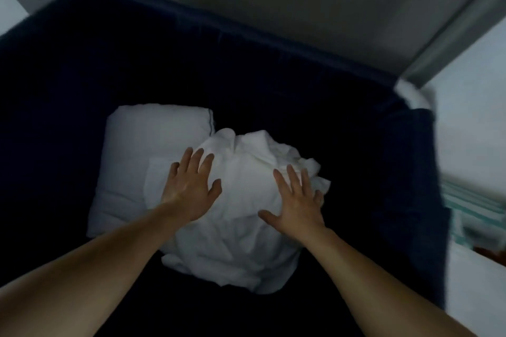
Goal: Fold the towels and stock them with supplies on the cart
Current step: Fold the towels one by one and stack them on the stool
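White crumpled towel (pixel 241 216) at centre of dark navy bin (pixel 301 85), overlapping flat folded towel (pixel 153 150) to its left; L hand (pixel 189 189) & R hand (pixel 298 200) flat on crumpled towel, fingers spread; grip wide, holding nothing; frame blurred.

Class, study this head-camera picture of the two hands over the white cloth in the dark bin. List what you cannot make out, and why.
1. Crumpled white cloth, head view: dim, bunched; one towel or several is unclear.
2. Left hand and right hand: fingers spread; whether they touch the cloth is unclear.
3. Dark bin: floor lost in shadow.
4. Striped stack: blurred, cut by the right edge.
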A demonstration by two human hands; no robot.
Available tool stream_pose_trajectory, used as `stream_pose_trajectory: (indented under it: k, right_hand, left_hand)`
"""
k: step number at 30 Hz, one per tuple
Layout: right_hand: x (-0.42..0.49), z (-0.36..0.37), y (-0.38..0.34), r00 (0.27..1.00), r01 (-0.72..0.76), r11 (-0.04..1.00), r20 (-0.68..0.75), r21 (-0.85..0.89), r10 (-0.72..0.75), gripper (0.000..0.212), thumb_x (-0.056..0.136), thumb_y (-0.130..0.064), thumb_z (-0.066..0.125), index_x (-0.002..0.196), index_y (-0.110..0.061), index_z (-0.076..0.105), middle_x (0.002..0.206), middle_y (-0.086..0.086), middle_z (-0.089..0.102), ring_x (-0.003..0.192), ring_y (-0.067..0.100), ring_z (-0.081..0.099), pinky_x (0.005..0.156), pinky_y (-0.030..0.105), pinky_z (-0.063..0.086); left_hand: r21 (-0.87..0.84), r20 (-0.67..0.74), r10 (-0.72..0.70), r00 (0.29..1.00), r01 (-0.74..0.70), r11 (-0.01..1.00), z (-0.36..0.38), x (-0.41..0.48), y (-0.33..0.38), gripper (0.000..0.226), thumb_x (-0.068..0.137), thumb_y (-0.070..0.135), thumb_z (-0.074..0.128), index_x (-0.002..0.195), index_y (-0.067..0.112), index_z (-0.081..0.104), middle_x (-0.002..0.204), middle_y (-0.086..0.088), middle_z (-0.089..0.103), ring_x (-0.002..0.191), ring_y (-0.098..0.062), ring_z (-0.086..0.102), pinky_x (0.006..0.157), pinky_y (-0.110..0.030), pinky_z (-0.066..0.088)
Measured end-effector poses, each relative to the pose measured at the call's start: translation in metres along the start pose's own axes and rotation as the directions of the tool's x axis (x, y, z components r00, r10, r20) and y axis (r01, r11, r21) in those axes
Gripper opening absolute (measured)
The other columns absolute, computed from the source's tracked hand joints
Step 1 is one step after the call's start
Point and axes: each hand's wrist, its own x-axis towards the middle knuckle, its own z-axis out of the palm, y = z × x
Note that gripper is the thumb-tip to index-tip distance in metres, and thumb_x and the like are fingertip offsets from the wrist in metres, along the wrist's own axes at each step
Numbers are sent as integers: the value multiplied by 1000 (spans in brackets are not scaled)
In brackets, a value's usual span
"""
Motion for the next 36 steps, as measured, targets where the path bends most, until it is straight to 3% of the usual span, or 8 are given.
stream_pose_trajectory:
  k: [6,15,18,20,22,28,31,36]
  right_hand:
    - [111,59,11,981,-186,982,64,29,184,127,68,-81,65,151,-42,-23,159,-7,-36,145,24,-34,113,69,-2]
    - [206,73,33,915,-386,918,167,92,368,145,61,-68,82,151,-37,-26,166,4,-4,152,29,-2,112,70,7]
    - [193,91,21,924,-380,923,23,-57,382,109,74,-56,77,155,-27,9,148,12,35,134,32,33,104,55,30]
    - [175,93,8,955,-285,925,-158,-250,252,59,89,-35,62,141,-22,37,130,9,53,119,30,45,94,44,36]
    - [152,90,-2,966,-191,943,-223,-273,132,43,91,-23,53,134,-21,47,121,7,57,114,29,48,90,41,36]
    - [67,22,-26,965,-63,901,-204,430,165,24,86,-19,68,108,-9,65,108,2,55,102,27,57,78,25,39]
    - [15,-40,-33,950,125,815,-304,566,65,51,85,-24,71,134,-17,59,135,-17,37,117,-2,44,90,0,31]
    - [-86,-154,-36,875,334,662,-481,671,47,72,67,-36,75,121,-73,44,133,-43,49,120,-20,47,93,1,39]
  left_hand:
    - [-50,78,47,996,-43,998,68,44,-59,93,81,67,-2,158,17,14,166,-8,8,153,-26,-2,122,-49,8]
    - [-192,28,100,995,-93,977,118,94,-64,86,86,63,13,154,14,29,163,-11,22,152,-29,11,119,-51,16]
    - [-200,40,128,991,-117,973,116,93,-63,85,87,63,14,154,14,30,163,-11,22,152,-29,12,119,-51,18]
    - [-189,72,144,987,-128,974,109,88,-60,86,86,63,12,155,14,28,163,-10,20,152,-29,11,119,-50,18]
    - [-171,124,139,982,-117,978,98,82,-55,84,88,65,12,157,18,19,165,-7,12,153,-26,6,120,-46,15]
    - [-315,219,267,938,-191,930,24,60,-21,102,87,59,61,157,26,-6,166,-1,-6,152,-21,-2,123,-44,13]
    - [-341,265,295,918,-197,919,-24,45,9,130,72,65,74,152,30,-23,164,5,-19,152,-20,-10,122,-49,13]
    - [-492,193,327,925,-197,848,-96,-2,62,146,50,73,80,151,40,-21,160,19,-21,152,-15,-14,123,-45,14]
